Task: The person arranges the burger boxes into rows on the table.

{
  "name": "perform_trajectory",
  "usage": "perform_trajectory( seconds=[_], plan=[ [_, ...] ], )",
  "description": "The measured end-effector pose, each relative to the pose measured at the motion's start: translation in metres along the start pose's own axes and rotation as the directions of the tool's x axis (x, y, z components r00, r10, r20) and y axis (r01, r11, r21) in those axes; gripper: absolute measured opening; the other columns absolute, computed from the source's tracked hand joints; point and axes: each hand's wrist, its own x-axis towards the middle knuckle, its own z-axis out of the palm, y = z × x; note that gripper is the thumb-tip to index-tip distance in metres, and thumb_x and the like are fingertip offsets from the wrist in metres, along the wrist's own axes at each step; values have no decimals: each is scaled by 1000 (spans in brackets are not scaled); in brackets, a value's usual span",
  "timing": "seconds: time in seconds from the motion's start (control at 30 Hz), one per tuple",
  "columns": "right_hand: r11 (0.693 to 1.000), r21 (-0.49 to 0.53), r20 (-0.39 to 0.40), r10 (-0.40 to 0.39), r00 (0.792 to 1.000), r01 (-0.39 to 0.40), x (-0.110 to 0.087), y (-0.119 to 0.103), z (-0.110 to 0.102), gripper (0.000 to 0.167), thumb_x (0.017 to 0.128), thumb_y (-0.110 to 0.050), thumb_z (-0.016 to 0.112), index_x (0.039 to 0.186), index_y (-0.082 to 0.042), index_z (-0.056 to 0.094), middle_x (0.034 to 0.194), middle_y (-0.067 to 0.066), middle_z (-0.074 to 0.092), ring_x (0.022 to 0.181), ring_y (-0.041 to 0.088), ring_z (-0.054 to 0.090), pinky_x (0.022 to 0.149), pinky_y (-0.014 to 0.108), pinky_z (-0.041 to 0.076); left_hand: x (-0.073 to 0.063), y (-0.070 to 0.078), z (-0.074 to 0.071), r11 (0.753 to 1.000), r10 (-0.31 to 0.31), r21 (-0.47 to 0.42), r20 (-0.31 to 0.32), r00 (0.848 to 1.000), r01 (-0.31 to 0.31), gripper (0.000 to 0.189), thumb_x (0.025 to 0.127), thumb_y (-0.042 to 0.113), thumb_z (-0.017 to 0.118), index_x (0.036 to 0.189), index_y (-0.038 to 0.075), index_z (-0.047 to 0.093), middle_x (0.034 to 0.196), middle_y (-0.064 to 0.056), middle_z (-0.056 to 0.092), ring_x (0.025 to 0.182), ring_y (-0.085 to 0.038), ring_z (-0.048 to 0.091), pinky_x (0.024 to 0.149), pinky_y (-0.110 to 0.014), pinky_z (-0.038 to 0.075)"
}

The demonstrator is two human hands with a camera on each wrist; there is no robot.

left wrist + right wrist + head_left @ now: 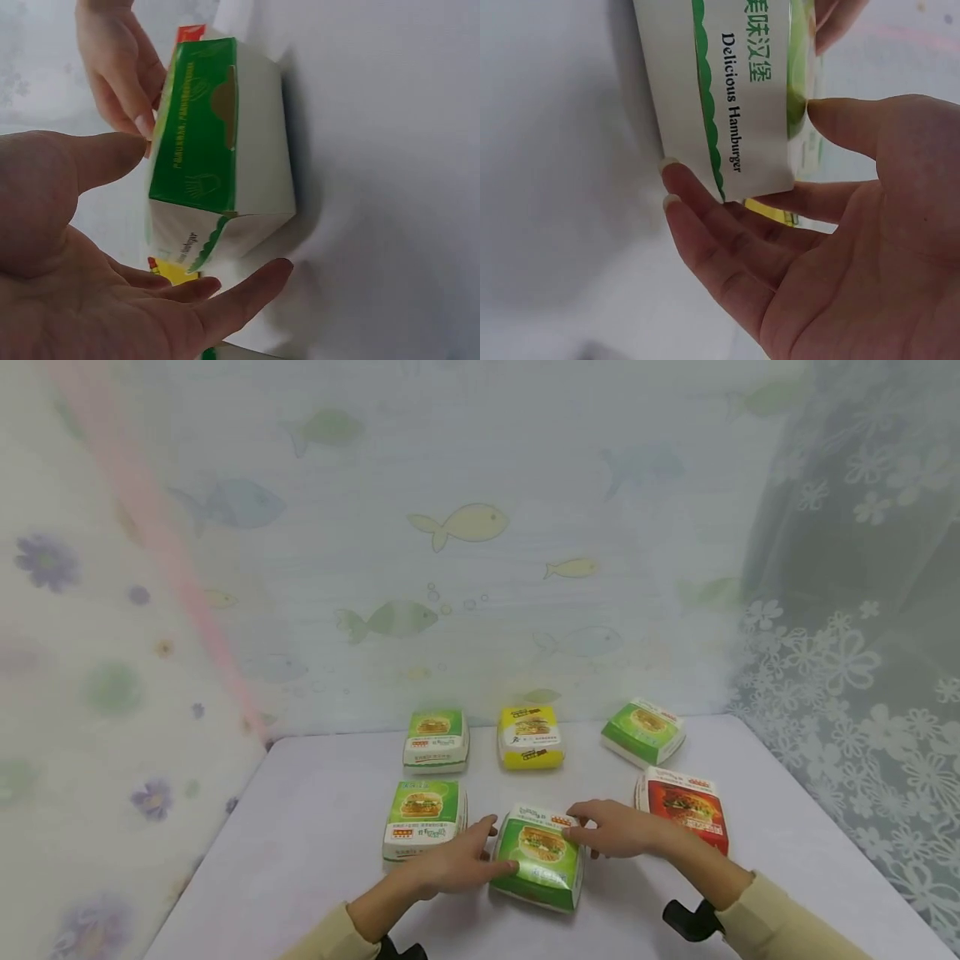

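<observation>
A green-and-white hamburger box sits tilted slightly on the table between both hands. My left hand is at its left side, thumb over the top edge. In the left wrist view, its fingers are spread loosely along the side of the box. My right hand grips the far right corner: its thumb rests on the top, and its fingers bend around the white side lettered "Delicious Hamburger" on the box. Just left of my left hand lies another green hamburger box; behind my right wrist is a red hamburger box.
Along the back of the white table stand a green box, a yellow box and a tilted green box. A fish-patterned curtain hangs right behind them. Flowered sheets flank the left and right.
</observation>
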Motion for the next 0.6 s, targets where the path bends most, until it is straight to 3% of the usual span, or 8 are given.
perform_trajectory(
  seconds=[0.1, 0.3, 0.43, 0.53, 0.6],
  plan=[
    [1000, 5, -4, 8, 1000, -8, 1, 2, 3, 41, 103, -31, 61, 133, -3, 60, 109, 4, 63, 85, 22, 65, 69, 38, 56, 0, -3, 1, 1000, -12, -5, 13, 1000, 12, 86, 99, 41, 66, 157, -7, 24, 151, -27, 45, 130, -39, 54, 103, -55, 49],
    [999, 6, -13, 49, 999, -49, 2, 2, 6, 45, 103, -33, 61, 135, -1, 59, 107, 3, 63, 85, 21, 64, 70, 37, 56, 1, -5, 4, 998, -14, -61, 16, 1000, 15, 66, 101, 36, 65, 152, 3, 40, 141, -19, 54, 112, -27, 58, 87, -46, 54],
    [997, 7, -28, 78, 997, -77, 1, 2, 8, 42, 103, -32, 62, 131, -2, 61, 101, 3, 64, 83, 21, 64, 71, 37, 56, 3, -5, 5, 998, -8, -60, -1, 1000, 8, 62, 102, 36, 63, 152, 6, 42, 144, -18, 53, 127, -32, 52, 100, -55, 48],
    [997, -8, -32, 73, 997, -73, -2, 2, 9, 34, 103, -32, 61, 119, -3, 67, 94, 3, 64, 81, 20, 62, 70, 37, 54, 7, -5, 5, 999, 9, -53, -27, 1000, -11, 59, 104, 35, 59, 152, 4, 43, 148, -20, 50, 137, -38, 47, 107, -60, 43],
    [998, -24, -30, 62, 998, -63, -5, 2, 9, 30, 104, -32, 60, 109, -4, 69, 90, 4, 64, 79, 20, 61, 69, 36, 51, 11, -4, 5, 998, 20, -66, -42, 999, -23, 53, 106, 32, 57, 148, 2, 46, 144, -19, 53, 131, -36, 52, 103, -57, 48]
  ],
)
